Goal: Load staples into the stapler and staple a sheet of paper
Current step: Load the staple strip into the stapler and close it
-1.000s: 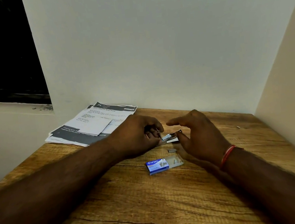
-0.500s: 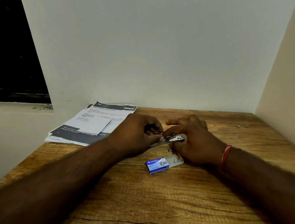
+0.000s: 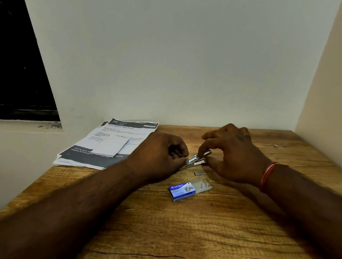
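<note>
Metal stapler lies on the table, its rear gripped in my curled left hand. My right hand arches over it, fingertips pinching its top (box just nearer me). Papers sit back-left, overhanging the edge.

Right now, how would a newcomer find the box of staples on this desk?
Start at the wooden table in the wall corner, then find the stapler being held near its middle. Just nearer the person than that, past a loose staple strip, lies the staple box. It is the only blue thing on the table, with a pale tray slid out to its right.
</note>
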The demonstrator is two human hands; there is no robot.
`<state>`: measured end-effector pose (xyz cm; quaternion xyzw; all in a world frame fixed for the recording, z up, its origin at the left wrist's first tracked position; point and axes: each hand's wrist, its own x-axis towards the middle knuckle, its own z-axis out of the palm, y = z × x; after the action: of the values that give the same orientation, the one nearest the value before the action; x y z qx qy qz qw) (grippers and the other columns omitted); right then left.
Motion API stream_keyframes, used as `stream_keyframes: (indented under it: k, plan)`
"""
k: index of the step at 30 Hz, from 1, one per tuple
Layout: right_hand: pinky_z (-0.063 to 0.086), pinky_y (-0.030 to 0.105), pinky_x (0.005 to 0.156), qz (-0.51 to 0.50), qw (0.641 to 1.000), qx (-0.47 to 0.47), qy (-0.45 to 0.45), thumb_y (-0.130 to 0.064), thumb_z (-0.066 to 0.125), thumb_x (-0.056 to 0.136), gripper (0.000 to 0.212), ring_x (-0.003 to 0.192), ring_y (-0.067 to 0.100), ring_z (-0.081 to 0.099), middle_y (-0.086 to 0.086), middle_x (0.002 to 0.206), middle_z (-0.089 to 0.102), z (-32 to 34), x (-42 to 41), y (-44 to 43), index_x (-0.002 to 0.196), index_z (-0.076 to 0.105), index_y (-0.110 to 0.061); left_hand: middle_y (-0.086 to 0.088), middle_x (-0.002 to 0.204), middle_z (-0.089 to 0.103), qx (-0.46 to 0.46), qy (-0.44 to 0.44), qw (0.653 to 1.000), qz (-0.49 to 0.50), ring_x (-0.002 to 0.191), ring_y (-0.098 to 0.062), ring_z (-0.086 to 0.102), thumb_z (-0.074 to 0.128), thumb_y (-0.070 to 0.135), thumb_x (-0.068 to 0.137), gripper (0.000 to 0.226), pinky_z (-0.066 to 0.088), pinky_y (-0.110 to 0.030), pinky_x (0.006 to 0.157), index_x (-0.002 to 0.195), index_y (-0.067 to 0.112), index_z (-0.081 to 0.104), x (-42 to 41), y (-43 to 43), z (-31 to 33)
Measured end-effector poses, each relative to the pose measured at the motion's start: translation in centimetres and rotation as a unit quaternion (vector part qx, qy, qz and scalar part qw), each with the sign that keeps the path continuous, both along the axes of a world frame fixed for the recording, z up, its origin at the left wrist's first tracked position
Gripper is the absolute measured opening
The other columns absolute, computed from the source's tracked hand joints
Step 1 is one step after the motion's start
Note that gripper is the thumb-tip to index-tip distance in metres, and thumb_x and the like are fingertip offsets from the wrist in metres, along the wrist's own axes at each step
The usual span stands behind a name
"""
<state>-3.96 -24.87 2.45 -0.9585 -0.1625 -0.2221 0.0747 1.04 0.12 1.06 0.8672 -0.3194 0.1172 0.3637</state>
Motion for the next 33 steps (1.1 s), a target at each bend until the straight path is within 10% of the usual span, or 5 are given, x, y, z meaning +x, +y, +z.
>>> stream_keyframes:
  k: [18, 33]
  plan:
    - [0.040, 0.049, 0.107, -0.010, 0.993, -0.105, -0.061, -0.055, 0.069, 0.098, 0.023, 0.132, 0.020, 0.059, -0.010, 0.144, 0.071, 0.6, -0.5, 0.4, 0.115, 0.081, -0.045, 0.008, 0.082, 0.081, 0.008, -0.005, 1.000, -0.006, 0.079, -0.010, 0.076, 0.090, 0.016, 0.091, 0.008, 0.060, -0.015, 0.068, 0.091, 0.023, 0.085, -0.6, 0.0, 0.3]
    - [0.035, 0.052, 0.117, 0.034, 0.998, 0.037, 0.023, -0.060, 0.075, 0.089, 0.028, 0.137, 0.013, 0.052, -0.020, 0.148, 0.066, -0.7, 0.0, 0.4, 0.115, 0.077, -0.050, 0.011, 0.081, 0.080, 0.003, -0.004, 1.000, 0.000, 0.072, 0.002, 0.072, 0.091, 0.017, 0.090, 0.011, 0.060, -0.015, 0.069, 0.091, 0.026, 0.084, -0.2, 0.0, -0.1]
